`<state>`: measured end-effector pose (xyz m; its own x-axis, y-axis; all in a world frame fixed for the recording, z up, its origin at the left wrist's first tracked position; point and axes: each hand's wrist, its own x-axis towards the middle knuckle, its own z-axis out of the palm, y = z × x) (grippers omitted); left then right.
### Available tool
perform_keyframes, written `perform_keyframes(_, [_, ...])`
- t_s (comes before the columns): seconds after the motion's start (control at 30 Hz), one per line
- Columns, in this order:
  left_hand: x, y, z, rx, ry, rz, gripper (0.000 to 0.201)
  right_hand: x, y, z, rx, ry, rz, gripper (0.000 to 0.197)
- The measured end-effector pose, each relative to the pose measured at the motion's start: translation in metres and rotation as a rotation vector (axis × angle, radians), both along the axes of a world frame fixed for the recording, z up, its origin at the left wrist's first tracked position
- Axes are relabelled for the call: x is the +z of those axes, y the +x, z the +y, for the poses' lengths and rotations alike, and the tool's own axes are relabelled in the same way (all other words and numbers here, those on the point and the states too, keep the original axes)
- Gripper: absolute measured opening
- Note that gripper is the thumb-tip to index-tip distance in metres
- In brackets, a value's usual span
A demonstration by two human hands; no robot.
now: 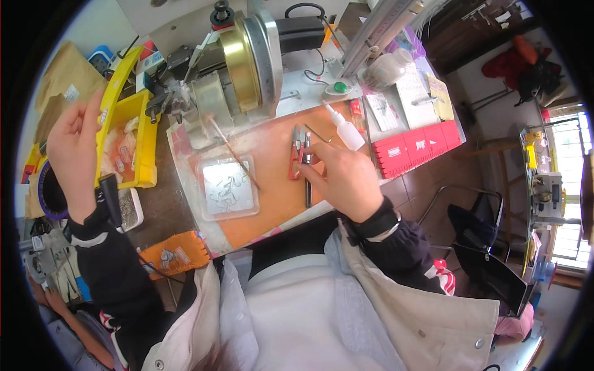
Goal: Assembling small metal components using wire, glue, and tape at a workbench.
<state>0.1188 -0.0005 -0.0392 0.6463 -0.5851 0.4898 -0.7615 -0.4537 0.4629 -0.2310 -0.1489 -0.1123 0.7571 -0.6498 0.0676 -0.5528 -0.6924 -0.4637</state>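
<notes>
My left hand (75, 139) is raised at the left, beside the yellow bin (146, 148) and its upright yellow edge. Its fingers are loosely bent and apart, with nothing visible in them. On the orange board (278, 207), my right hand (349, 179) has its thumb and forefinger closed around a slim black pen-like tool (308, 195). Red-handled snips (294, 161) lie just left of these fingertips. A white squeeze bottle (349, 133) lies beyond my right hand. Left of the snips sits a clear shallow tray (229, 191) with several small curved wire pieces, and a thin brown stick (238, 157) lies across its corner.
A machine with a brass-coloured wheel (241, 65) stands at the back of the bench. Red blocks (417, 148) line the right edge. An orange block (175, 253) is at the front left. A chair (476, 216) stands to the right; another person's arm (77, 328) shows lower left.
</notes>
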Motion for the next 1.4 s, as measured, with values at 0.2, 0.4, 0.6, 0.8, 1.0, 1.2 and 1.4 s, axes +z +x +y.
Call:
perform_keyframes(0.2, [-0.002,-0.049,-0.039,-0.126,-0.267,0.147,0.019,-0.019,0.039,-0.004,-0.049,-0.185,0.018,0.047])
perform_keyframes(0.4, [0.003,-0.031,-0.031,-0.42,-0.225,0.205,0.015,-0.019,0.025,-0.013,-0.238,0.091,0.113,0.03])
perform_keyframes(0.6, [-0.018,-0.021,-0.036,-0.614,-0.084,0.093,0.018,-0.014,0.021,-0.012,-0.257,0.165,0.04,0.012])
perform_keyframes(0.8, [-0.012,-0.005,-0.03,-0.524,-0.078,0.196,0.015,0.008,0.02,0.003,-0.148,0.076,-0.437,0.008])
perform_keyframes(1.0, [-0.013,-0.001,-0.026,-0.467,-0.179,0.293,0.032,0.029,0.051,0.036,0.051,0.458,-0.63,0.014])
perform_keyframes(1.2, [-0.02,-0.014,-0.042,-0.653,-0.082,0.153,0.024,0.051,0.102,0.041,0.045,0.974,-0.589,0.018])
perform_keyframes(1.4, [-0.025,-0.015,-0.043,-0.726,-0.033,0.232,0.013,0.041,0.126,0.033,0.069,1.68,-0.725,0.042])
